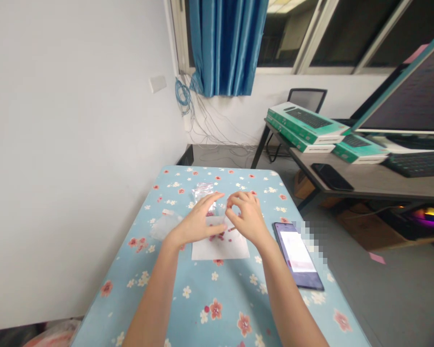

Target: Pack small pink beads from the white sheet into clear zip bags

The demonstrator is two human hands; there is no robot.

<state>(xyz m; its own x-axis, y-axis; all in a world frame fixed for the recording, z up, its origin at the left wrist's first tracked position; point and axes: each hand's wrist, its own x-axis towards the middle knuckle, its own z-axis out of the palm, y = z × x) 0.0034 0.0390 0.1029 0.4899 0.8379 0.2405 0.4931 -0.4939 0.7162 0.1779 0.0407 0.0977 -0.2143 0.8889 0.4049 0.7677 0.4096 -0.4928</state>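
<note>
A white sheet of paper (221, 251) lies on the flowered tablecloth, with several small dark pink pieces (217, 236) scattered over it. My left hand (198, 221) hovers above the sheet's left side, thumb and fingers spread apart with nothing visible between them. Over the right side, my right hand (249, 216) has its thumb and index finger pinched together; a faint translucent bit shows near the tips, too blurred to name. A clear plastic bag (202, 190) lies just beyond the hands. Left of my left hand is a crumpled translucent bag (164, 225).
A phone with a lit screen (298, 255) lies at the table's right edge. On the desk to the right are green keyboard boxes (307, 126), a dark phone (332, 177), a keyboard (419, 163) and a monitor (408, 91). A white wall (75, 144) borders the left side.
</note>
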